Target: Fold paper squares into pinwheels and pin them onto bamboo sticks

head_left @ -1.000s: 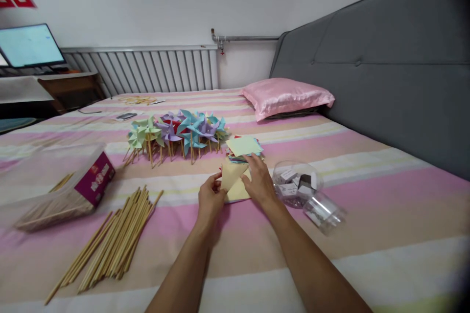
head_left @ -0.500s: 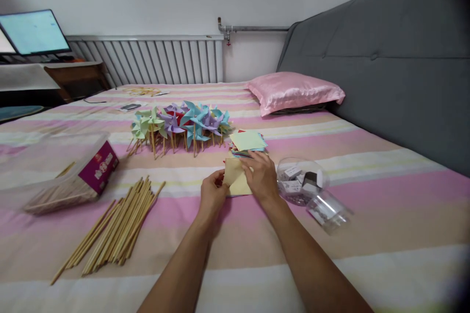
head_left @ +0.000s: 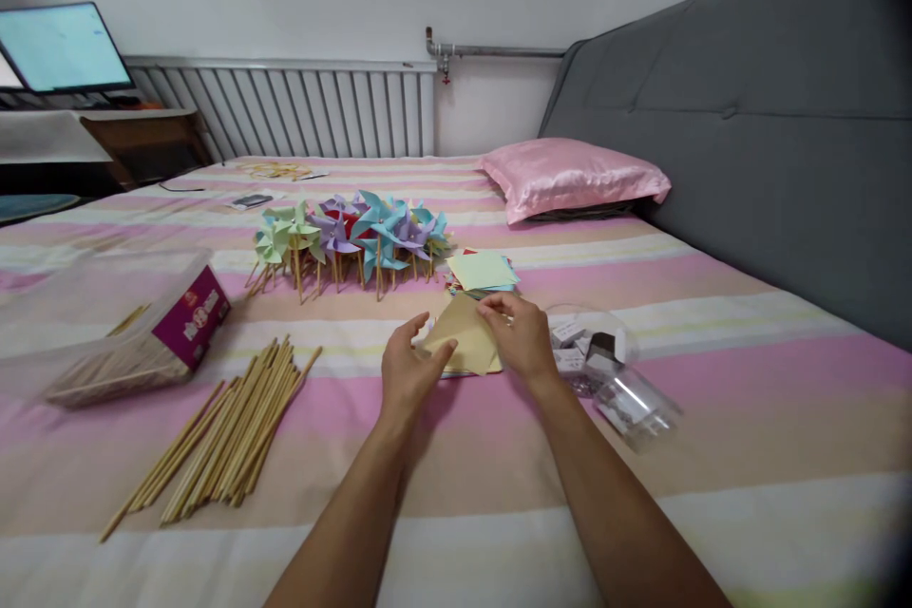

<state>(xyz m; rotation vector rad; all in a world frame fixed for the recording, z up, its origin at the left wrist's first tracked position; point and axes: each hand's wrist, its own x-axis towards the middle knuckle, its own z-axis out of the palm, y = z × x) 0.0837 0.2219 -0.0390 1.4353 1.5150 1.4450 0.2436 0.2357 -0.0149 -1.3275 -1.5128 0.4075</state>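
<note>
- My right hand (head_left: 522,331): pinches yellow square paper sheet (head_left: 465,325), between both hands.
- My left hand (head_left: 413,369): fingers wide, beside sheet.
- Clear plastic purple-ended tub (head_left: 194,318): slender wooden sticks (head_left: 118,372).
- Round clear plastic dish (head_left: 632,344): small white boxes (head_left: 568,334).

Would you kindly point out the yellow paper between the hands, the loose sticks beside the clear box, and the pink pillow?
Yellow paper (head_left: 465,327): head view, middle of its upper surface.
Loose sticks (head_left: 238,427): head view, middle of the pile.
Pink pillow (head_left: 576,177): head view, middle of its top.
</note>
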